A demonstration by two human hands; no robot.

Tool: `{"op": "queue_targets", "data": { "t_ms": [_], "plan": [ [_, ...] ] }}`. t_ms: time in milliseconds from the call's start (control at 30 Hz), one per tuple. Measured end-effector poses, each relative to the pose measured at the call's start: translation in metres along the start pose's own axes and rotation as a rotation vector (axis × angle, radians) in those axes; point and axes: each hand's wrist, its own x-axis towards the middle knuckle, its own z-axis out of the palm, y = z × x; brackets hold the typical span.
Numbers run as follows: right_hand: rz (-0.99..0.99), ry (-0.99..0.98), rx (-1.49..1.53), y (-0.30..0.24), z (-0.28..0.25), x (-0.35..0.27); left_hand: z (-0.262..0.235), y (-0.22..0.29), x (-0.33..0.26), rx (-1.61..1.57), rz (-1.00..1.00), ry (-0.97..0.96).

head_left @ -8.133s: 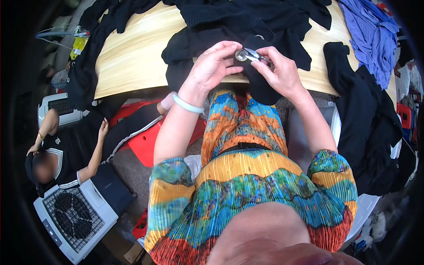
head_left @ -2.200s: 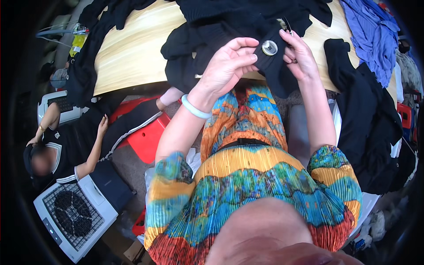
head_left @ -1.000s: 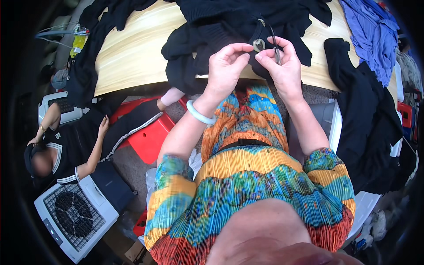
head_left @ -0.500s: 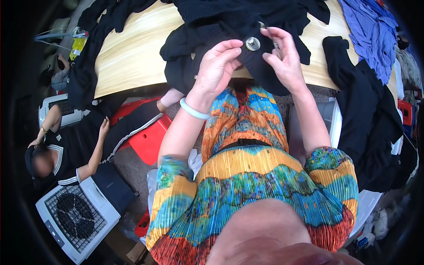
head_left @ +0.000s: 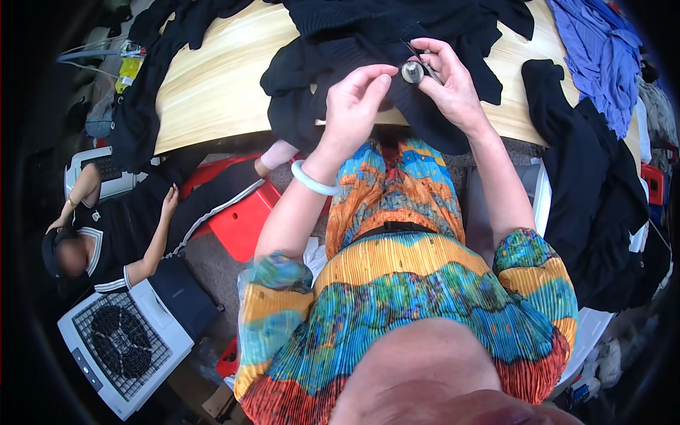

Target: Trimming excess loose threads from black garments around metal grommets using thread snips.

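Note:
My left hand [head_left: 354, 106] has thumb and forefinger closed in a pinch just left of a large round button-like disc [head_left: 412, 71]. The disc has a pale metallic rim and a darker middle; whether it is sewn on or loose I cannot tell. What the pinch holds is too small to make out. In my right hand [head_left: 453, 88] is a slim, dark, pointed tool [head_left: 428, 69], which looks like thread snips, held across the disc's right side. Below both hands a black knit garment [head_left: 297, 78] lies on the table and hangs over its near edge.
The pale wood table [head_left: 212, 92] carries more dark clothing. At the right, a blue garment [head_left: 605, 57] and black ones [head_left: 588, 177] drape over its edge. Left of me a person [head_left: 134, 219] in black reclines near a red stool [head_left: 248, 219] and a white fan unit [head_left: 124, 343].
My right hand has turned and brought the pointed tool down against the disc. My left hand has shifted slightly right, and the disc with it. The view has moved a little.

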Motion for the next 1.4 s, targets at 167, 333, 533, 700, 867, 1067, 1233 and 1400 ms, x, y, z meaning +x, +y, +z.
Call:
{"op": "queue_targets", "data": {
  "t_ms": [167,333,533,700,867,1067,1233,1400],
  "plan": [
    [0.002,-0.008,0.024,0.000,0.001,0.001,0.008,-0.004,-0.010,0.242,0.232,0.090],
    [0.006,-0.004,0.026,-0.002,0.003,0.000,0.016,-0.012,-0.010,0.288,0.361,0.192],
    [-0.004,-0.006,0.010,-0.002,0.003,-0.001,0.017,-0.017,-0.008,0.442,0.548,0.282],
    [-0.042,0.021,-0.022,0.001,0.002,-0.004,0.013,-0.004,-0.002,0.199,0.085,0.099],
    [-0.106,0.279,-0.463,-0.017,0.006,-0.015,-0.005,0.006,0.003,-0.336,-0.420,-0.084],
    [0.287,-0.011,0.031,-0.045,0.006,-0.043,-0.001,0.007,0.004,-0.562,-0.360,-0.112],
    [0.357,-0.045,0.095,-0.037,0.005,-0.044,0.003,0.004,0.005,-0.557,-0.285,-0.165],
    [0.456,-0.056,0.234,-0.035,0.004,-0.042,0.004,0.004,0.002,-0.504,-0.262,-0.168]
  ]
}}
